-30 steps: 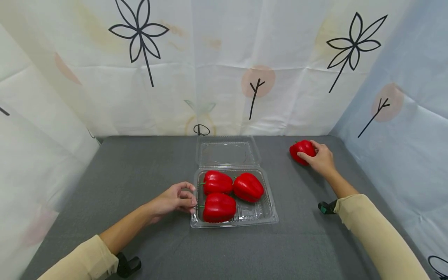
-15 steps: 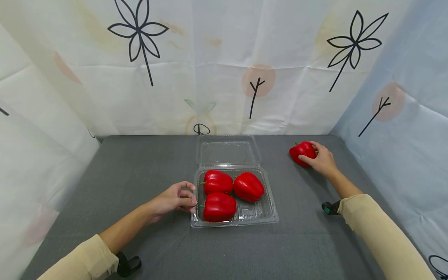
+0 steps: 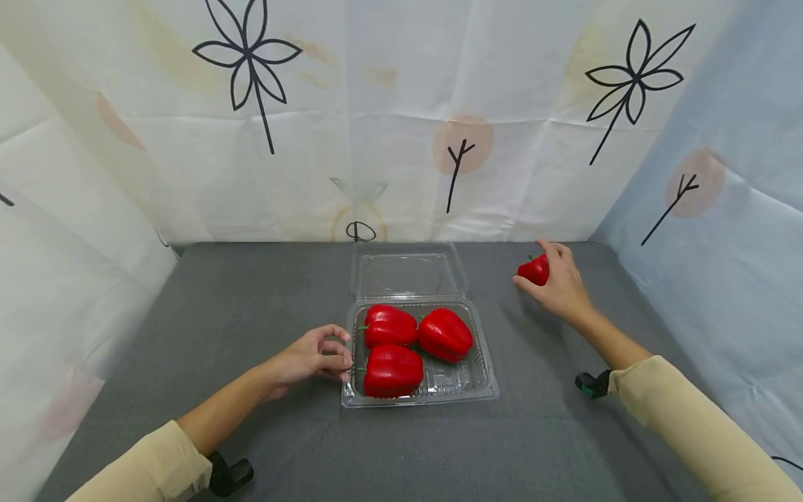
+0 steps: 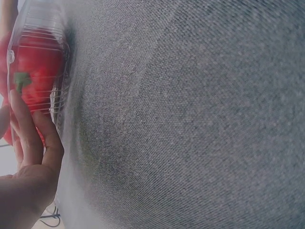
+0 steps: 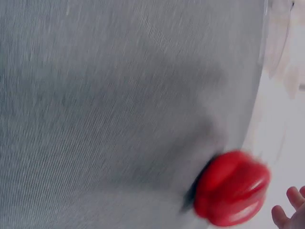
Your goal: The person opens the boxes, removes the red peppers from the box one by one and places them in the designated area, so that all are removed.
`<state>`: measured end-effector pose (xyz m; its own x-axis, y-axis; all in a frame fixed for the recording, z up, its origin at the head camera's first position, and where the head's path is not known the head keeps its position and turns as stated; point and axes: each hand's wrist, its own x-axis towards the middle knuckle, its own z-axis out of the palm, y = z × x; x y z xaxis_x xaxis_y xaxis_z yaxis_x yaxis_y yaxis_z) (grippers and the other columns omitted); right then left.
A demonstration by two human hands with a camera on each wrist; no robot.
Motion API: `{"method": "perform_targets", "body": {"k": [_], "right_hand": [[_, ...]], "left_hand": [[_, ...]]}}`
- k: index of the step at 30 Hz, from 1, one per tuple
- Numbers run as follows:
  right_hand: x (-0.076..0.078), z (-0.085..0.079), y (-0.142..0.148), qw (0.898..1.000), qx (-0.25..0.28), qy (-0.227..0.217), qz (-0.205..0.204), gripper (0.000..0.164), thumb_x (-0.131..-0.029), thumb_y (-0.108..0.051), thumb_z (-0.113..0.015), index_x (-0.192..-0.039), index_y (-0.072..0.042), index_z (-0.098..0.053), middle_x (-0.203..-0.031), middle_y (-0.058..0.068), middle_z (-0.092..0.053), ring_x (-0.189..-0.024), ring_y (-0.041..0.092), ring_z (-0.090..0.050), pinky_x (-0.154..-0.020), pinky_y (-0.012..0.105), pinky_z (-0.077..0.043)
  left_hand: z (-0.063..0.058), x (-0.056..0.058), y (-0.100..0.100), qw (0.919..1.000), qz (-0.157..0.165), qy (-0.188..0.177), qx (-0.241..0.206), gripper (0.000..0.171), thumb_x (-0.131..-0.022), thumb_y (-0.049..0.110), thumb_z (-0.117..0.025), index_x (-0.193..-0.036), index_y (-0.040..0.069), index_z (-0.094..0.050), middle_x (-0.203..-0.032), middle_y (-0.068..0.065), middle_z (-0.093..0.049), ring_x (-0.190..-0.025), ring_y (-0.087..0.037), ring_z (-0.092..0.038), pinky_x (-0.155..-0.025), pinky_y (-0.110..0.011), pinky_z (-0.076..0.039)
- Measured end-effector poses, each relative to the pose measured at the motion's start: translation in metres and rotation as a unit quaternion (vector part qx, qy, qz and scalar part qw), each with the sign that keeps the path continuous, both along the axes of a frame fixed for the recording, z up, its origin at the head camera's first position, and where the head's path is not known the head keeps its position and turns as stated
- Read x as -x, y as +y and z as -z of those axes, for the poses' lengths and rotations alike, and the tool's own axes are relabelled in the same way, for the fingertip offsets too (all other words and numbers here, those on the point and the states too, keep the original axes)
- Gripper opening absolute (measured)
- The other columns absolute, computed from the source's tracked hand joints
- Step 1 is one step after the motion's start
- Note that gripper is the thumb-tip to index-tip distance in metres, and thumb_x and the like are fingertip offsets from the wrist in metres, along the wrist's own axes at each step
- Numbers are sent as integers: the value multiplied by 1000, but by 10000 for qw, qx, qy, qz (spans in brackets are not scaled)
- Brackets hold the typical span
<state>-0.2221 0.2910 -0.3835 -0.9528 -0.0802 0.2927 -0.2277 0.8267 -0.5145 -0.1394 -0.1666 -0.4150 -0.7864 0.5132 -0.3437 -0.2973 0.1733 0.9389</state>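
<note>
A clear plastic clamshell container [image 3: 448,378] lies with its lid [image 3: 404,273] folded back. In its tray are three red bell peppers: one at the back left [image 3: 390,325], one at the right [image 3: 446,335], one at the front left [image 3: 393,372]. My left hand [image 3: 309,364] holds the tray's left rim between thumb and fingers; a green stem [image 4: 22,81] shows through the wall in the left wrist view. At the back right, my right hand [image 3: 561,286] spreads thumb and fingers around another red bell pepper [image 3: 534,270]. The right wrist view shows the fingers apart from this pepper [image 5: 233,188], which sits on the table.
A grey cloth covers the table [image 3: 263,293]. Patterned white curtains [image 3: 401,139] stand right behind its far edge and along both sides. Black straps [image 3: 228,474] sit at my wrists.
My right hand had its fingers on the lone pepper's right side; now it has loosened and shifted left over it, thumb farther forward. The left hand and the container stay put.
</note>
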Motion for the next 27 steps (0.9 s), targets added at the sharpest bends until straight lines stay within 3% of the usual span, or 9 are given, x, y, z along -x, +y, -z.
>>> {"method": "perform_targets", "body": {"k": [9, 17, 27], "right_hand": [[-15, -4, -37, 9914, 229, -18, -1288, 84, -85, -22, -78, -153, -5, -31, -155, 23, -28, -134, 41, -38, -102, 65, -39], [-28, -9, -61, 9802, 26, -454, -1929, 86, -87, -28, -77, -156, -14, -28, -163, 14, -21, -145, 38, -29, -104, 67, -36], [-43, -16, -78, 9551, -280, -786, -2843, 80, -87, -35, -77, -154, -16, -36, -153, 11, -44, -136, 32, -47, -103, 57, -43]], "left_hand": [[-1, -1, 0, 10000, 6, -15, -6, 41, -94, 9, -67, -123, -2, -40, -93, -10, -69, -79, -23, -69, -85, -37, -57], [-2, -1, 0, 10000, 32, 24, -5, 41, -94, 9, -67, -123, -2, -41, -93, -10, -69, -79, -22, -68, -85, -37, -57], [-2, -1, 0, 10000, 19, 30, -22, 40, -94, 7, -66, -123, -2, -40, -92, -10, -69, -79, -22, -68, -84, -37, -57]]}}
